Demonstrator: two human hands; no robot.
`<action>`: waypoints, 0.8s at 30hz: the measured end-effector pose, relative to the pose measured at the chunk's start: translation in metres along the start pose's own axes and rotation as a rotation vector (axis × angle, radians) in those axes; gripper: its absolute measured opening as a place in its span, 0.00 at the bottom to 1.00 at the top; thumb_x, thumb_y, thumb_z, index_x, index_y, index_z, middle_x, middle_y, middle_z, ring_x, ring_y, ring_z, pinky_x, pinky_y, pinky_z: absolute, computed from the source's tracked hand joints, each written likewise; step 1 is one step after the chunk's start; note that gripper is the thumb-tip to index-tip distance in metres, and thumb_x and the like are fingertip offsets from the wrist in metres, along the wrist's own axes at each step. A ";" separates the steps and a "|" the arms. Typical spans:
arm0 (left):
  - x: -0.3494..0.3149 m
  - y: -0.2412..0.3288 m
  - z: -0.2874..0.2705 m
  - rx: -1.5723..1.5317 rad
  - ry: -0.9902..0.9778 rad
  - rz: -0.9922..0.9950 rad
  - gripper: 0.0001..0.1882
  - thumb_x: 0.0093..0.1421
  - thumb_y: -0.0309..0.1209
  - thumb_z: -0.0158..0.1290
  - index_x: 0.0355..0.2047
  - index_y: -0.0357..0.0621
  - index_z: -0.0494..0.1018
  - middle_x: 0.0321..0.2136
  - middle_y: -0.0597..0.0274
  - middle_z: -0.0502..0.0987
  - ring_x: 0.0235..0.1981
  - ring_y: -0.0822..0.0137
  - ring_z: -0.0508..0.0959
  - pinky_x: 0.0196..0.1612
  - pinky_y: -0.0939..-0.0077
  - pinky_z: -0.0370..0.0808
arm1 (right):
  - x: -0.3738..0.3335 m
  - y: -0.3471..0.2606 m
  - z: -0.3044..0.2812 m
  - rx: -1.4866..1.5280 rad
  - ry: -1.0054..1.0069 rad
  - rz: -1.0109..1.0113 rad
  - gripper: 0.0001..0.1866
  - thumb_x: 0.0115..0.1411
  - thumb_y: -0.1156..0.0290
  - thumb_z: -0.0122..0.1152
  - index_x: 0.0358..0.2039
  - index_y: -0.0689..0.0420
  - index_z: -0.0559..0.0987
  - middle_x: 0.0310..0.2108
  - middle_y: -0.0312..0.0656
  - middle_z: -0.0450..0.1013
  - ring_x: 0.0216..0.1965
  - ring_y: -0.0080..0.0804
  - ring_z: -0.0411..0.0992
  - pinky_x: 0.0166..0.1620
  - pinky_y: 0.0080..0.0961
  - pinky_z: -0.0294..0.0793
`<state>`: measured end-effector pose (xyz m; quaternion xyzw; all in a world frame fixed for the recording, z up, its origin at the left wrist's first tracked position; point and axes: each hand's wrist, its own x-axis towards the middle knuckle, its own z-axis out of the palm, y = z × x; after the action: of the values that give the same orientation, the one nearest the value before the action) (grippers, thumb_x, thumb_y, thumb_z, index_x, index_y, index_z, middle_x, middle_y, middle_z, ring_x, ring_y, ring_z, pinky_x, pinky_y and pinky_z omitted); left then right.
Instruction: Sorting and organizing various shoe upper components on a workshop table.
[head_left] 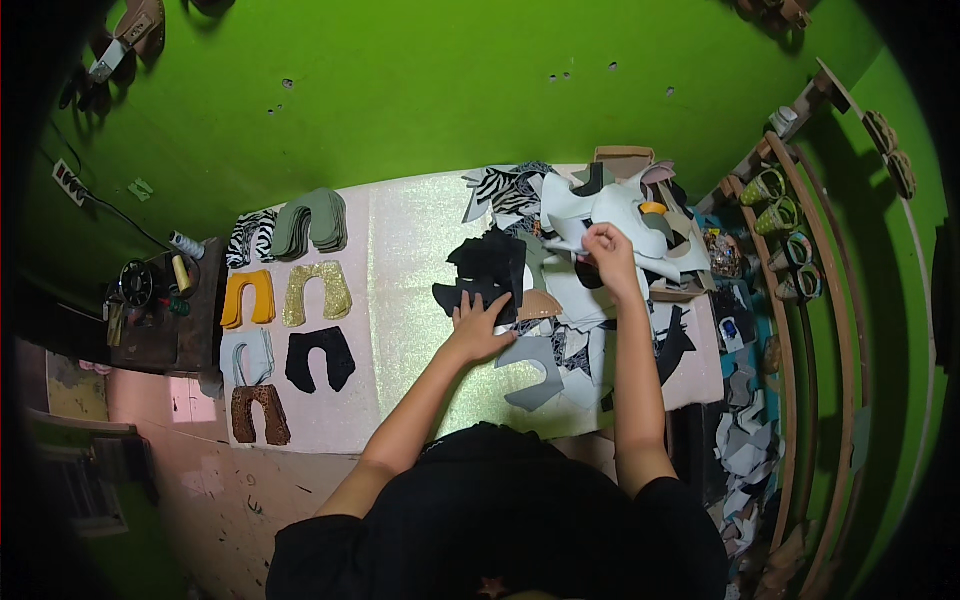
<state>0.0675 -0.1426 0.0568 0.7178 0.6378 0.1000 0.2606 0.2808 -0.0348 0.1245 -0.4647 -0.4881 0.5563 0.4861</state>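
My left hand (480,328) lies with fingers spread on a pile of black cut material pieces (487,268) near the table's middle. Farther right, my right hand (611,255) is closed in a pinch at the edge of a white scrap (567,244) in a heap of offcuts. White, grey, zebra-print and black pieces make up this heap. A tan half-round piece (540,304) and a grey U-shaped cutout (535,372) lie between my two arms. The palm side of my right hand is partly hidden.
Stacks of U-shaped pieces stand on the left: zebra-print (252,238), green (308,224), yellow (247,299), gold glitter (318,292), white (247,357), black (320,360) and leopard-print (261,415). A sewing machine (136,284) is beyond them. Wooden racks with sandals (775,217) line the right wall.
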 end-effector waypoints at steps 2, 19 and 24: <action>0.002 -0.004 0.007 0.043 0.060 0.011 0.34 0.45 0.45 0.54 0.54 0.55 0.58 0.53 0.37 0.56 0.55 0.42 0.54 0.55 0.49 0.51 | -0.012 0.012 0.000 -0.090 -0.018 -0.040 0.03 0.53 0.78 0.55 0.28 0.59 0.71 0.21 0.30 0.68 0.24 0.14 0.64 0.29 0.10 0.61; -0.045 0.008 0.026 -0.843 0.018 0.106 0.23 0.51 0.25 0.51 0.47 0.34 0.57 0.29 0.55 0.74 0.28 0.67 0.76 0.32 0.77 0.72 | -0.144 0.072 0.044 0.202 -0.136 0.147 0.07 0.55 0.80 0.47 0.36 0.65 0.70 0.35 0.44 0.70 0.35 0.28 0.72 0.37 0.21 0.71; -0.048 -0.018 0.025 -1.051 -0.011 -0.027 0.13 0.57 0.22 0.41 0.44 0.30 0.62 0.31 0.54 0.76 0.25 0.72 0.75 0.29 0.80 0.72 | -0.160 0.098 0.020 -0.714 0.084 -0.018 0.10 0.49 0.74 0.54 0.32 0.65 0.72 0.28 0.49 0.71 0.31 0.39 0.71 0.35 0.30 0.69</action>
<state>0.0562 -0.1940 0.0355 0.4825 0.5096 0.3990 0.5901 0.2673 -0.2003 0.0357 -0.6235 -0.6353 0.3267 0.3177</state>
